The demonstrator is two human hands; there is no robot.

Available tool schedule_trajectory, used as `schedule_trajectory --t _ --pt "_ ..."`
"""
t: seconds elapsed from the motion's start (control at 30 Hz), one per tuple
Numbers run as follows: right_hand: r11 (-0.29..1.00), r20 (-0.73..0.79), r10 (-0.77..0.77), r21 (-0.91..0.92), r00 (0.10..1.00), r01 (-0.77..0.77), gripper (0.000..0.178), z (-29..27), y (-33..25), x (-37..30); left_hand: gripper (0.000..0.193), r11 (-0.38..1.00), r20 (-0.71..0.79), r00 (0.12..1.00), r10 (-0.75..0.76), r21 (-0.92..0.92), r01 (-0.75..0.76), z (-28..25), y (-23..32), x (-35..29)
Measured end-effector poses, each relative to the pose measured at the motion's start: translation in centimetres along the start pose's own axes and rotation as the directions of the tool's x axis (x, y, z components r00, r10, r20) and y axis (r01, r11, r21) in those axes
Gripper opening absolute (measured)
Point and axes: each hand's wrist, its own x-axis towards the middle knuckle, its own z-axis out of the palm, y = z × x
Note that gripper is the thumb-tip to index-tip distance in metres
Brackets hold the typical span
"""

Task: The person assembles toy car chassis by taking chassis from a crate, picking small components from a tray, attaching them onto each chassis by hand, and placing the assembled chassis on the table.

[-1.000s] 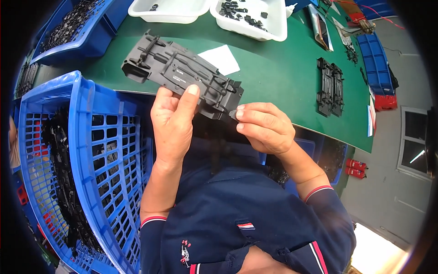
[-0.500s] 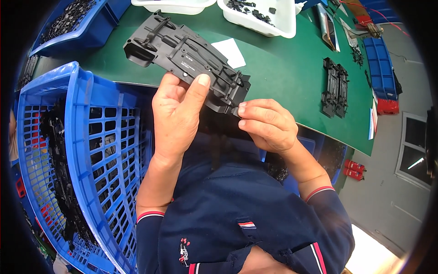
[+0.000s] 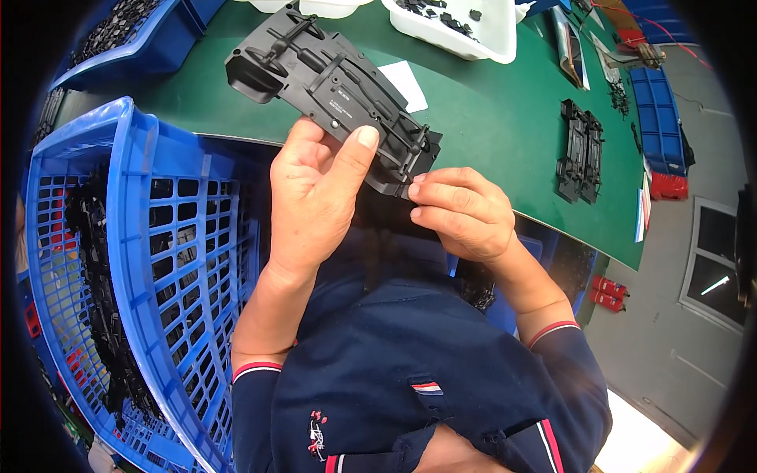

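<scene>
At left, a blue crate point(image 3: 132, 236) holds black parts point(image 3: 98, 284). Next, the left hand point(image 3: 318, 193) grips a black chassis point(image 3: 335, 87), thumb on its face, which slants over the near edge of the green counter point(image 3: 489, 138). The right hand point(image 3: 467, 213) pinches a small black piece point(image 3: 404, 191) at the chassis's near right end, mostly hiding it. Farther right, two similar chassis point(image 3: 574, 154) lie side by side on the counter.
</scene>
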Motion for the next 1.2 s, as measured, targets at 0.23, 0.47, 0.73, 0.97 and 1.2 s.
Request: schedule_trajectory --t 0.23,0.47,0.73,0.97,1.2 --pt "1.0 0.047 -0.011 -0.003 0.999 0.011 0.019 -0.24 -0.08 0.27 0.016 1.0 0.009 1.0 0.016 -0.005 -0.016 0.09 -0.33 0.06" --pt "0.999 0.078 -0.029 -0.021 0.997 0.031 0.019 -0.32 0.1 0.34 0.015 1.0 -0.006 1.0 0.022 0.012 -0.021 0.31 -0.37 0.14" --pt "0.998 0.097 -0.045 -0.033 0.994 0.048 0.017 -0.6 0.1 -0.04 0.015 0.999 -0.008 1.0 0.028 0.015 -0.028 0.6 -0.69 -0.08" --pt "0.997 0.108 -0.05 -0.058 0.993 0.057 0.017 -0.81 -0.2 -0.33 0.015 0.999 -0.005 1.0 0.027 0.017 -0.027 0.83 -0.81 -0.42" --pt "0.995 0.121 -0.044 -0.082 0.992 0.054 0.017 -0.03 -0.11 0.28 0.014 0.999 -0.026 0.999 0.038 0.006 -0.038 0.56 -0.49 -0.36"
